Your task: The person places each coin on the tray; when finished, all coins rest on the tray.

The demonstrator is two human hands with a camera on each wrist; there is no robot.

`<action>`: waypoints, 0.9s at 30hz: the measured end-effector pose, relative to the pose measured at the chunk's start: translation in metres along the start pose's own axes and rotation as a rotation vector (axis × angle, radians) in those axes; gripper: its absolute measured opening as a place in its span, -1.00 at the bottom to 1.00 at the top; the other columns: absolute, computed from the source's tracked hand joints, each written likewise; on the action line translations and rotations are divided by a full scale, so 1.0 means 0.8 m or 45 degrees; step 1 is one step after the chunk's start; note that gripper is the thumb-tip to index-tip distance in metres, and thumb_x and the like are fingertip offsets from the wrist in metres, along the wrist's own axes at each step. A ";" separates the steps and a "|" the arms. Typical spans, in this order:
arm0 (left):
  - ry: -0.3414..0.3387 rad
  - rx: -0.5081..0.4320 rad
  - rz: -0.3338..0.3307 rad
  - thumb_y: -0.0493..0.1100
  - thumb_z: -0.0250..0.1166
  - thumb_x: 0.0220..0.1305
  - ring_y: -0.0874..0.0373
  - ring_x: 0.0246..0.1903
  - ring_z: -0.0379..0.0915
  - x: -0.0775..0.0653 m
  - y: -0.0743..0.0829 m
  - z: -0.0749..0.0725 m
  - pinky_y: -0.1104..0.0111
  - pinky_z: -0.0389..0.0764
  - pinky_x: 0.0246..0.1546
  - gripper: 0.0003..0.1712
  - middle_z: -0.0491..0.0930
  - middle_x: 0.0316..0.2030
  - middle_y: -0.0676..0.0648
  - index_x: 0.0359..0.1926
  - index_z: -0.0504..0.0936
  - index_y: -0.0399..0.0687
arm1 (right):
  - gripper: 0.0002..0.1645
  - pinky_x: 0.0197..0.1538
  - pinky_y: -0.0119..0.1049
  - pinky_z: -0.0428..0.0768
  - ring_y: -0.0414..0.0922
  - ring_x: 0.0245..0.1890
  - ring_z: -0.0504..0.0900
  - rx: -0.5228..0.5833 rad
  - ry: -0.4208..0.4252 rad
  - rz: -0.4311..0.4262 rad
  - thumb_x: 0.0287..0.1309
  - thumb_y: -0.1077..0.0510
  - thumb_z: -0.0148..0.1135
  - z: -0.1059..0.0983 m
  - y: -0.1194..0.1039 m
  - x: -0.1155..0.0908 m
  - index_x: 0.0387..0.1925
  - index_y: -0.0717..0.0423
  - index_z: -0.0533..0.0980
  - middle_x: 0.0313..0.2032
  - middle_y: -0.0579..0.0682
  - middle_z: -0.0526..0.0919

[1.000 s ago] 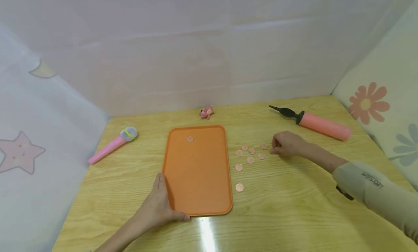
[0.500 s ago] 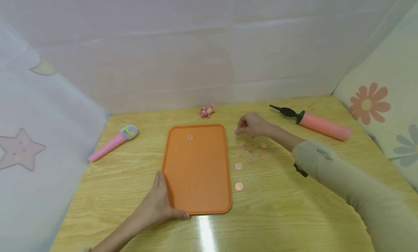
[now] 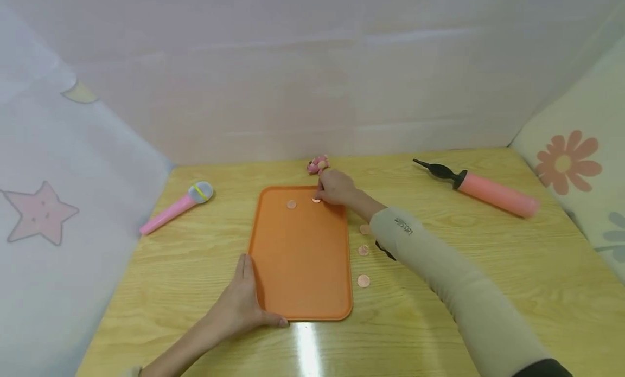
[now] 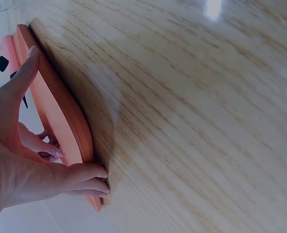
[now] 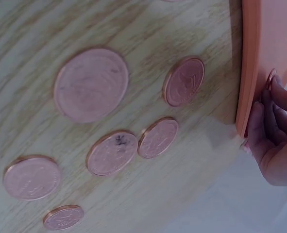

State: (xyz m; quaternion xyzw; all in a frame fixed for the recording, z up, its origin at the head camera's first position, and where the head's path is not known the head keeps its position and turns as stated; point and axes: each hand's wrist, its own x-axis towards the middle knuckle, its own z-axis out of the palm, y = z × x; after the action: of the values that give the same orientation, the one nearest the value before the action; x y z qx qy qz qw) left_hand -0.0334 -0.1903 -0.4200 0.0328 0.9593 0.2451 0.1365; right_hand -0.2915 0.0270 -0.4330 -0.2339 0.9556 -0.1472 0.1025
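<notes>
An orange tray [image 3: 303,257] lies on the wooden table. My left hand [image 3: 236,306] spans its near left corner, straight fingers against the left side and thumb along the near edge; the left wrist view shows the hand [image 4: 41,165] touching the rim. At the tray's far right, my right hand [image 3: 337,187] pinches a copper coin [image 3: 316,199] by its edge, on or just above the surface. Another coin [image 3: 291,204] lies flat to the left of it. Several more copper coins [image 5: 91,85] lie on the table right of the tray, partly hidden by the right sleeve in the head view.
A small pink toy figure [image 3: 319,164] sits behind the tray, close to the right hand. A pink toy microphone [image 3: 177,209] lies at the left. At the right rests a hand pump [image 3: 498,193] with a black nozzle. Cloth walls enclose the table's back and sides.
My right hand has moved left from beside the loose coins to the tray's far right part, where a second coin now shows at its fingertips. The left hand stays at the tray's corner.
</notes>
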 end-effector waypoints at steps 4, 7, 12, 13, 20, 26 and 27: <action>0.008 0.005 0.007 0.46 0.59 -0.58 -0.44 0.38 -0.17 0.000 0.003 -0.001 -0.11 0.10 0.33 0.85 -0.28 0.39 -0.62 0.40 -0.28 -0.63 | -0.73 -0.40 -0.27 0.53 -0.16 -0.48 0.50 -0.013 0.026 0.021 0.17 -0.09 0.37 -0.001 0.000 -0.002 -0.51 -0.03 0.66 -0.51 -0.14 0.63; 0.012 0.008 0.005 0.45 0.60 -0.57 -0.44 0.37 -0.16 -0.001 0.004 -0.001 -0.11 0.12 0.33 0.85 -0.27 0.39 -0.62 0.40 -0.28 -0.64 | -0.76 -0.38 -0.27 0.54 -0.15 -0.44 0.53 0.064 0.085 0.001 0.19 -0.07 0.35 -0.002 0.006 -0.009 -0.42 -0.01 0.65 -0.44 -0.13 0.66; -0.004 -0.005 -0.006 0.47 0.58 -0.54 -0.42 0.38 -0.17 -0.004 0.004 -0.001 -0.11 0.10 0.33 0.84 -0.29 0.40 -0.60 0.41 -0.30 -0.61 | -0.76 -0.35 -0.28 0.58 -0.14 -0.41 0.59 0.153 0.207 -0.023 0.27 -0.02 0.27 -0.016 0.037 -0.036 -0.29 0.07 0.63 -0.36 -0.07 0.67; -0.008 -0.005 -0.009 0.48 0.57 -0.53 -0.42 0.38 -0.18 -0.005 0.004 -0.001 -0.11 0.10 0.33 0.84 -0.30 0.40 -0.60 0.41 -0.30 -0.61 | -0.76 -0.36 -0.28 0.59 -0.14 -0.41 0.59 0.154 0.222 -0.020 0.28 -0.01 0.25 -0.020 0.047 -0.044 -0.28 0.08 0.63 -0.37 -0.07 0.67; -0.027 -0.009 -0.033 0.49 0.53 -0.44 -0.43 0.37 -0.16 -0.009 0.005 0.000 -0.14 0.14 0.31 0.80 -0.33 0.40 -0.60 0.41 -0.31 -0.60 | -0.76 -0.32 -0.21 0.61 -0.10 -0.40 0.61 0.176 0.170 -0.024 0.29 0.05 0.25 -0.051 0.117 -0.112 -0.24 0.18 0.61 -0.37 -0.01 0.67; -0.022 -0.023 -0.064 0.46 0.54 -0.40 -0.44 0.35 -0.11 -0.013 0.008 0.005 -0.15 0.19 0.29 0.77 -0.30 0.40 -0.60 0.41 -0.30 -0.62 | -0.62 -0.17 -0.06 0.62 -0.03 -0.29 0.62 0.155 0.003 -0.112 0.16 0.03 0.38 -0.062 0.162 -0.172 -0.16 0.27 0.59 -0.30 0.06 0.66; -0.021 -0.030 -0.064 0.46 0.54 -0.39 -0.44 0.35 -0.11 -0.014 0.009 0.005 -0.15 0.18 0.29 0.77 -0.31 0.40 -0.60 0.41 -0.31 -0.62 | -0.60 -0.17 -0.06 0.61 -0.02 -0.29 0.61 0.143 -0.018 -0.125 0.14 0.02 0.40 -0.062 0.167 -0.180 -0.16 0.27 0.60 -0.30 0.07 0.66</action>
State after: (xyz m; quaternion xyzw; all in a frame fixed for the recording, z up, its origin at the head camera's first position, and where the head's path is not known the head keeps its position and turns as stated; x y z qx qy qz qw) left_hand -0.0217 -0.1835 -0.4176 0.0092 0.9557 0.2525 0.1507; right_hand -0.2351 0.2200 -0.4125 -0.2755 0.9325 -0.2036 0.1147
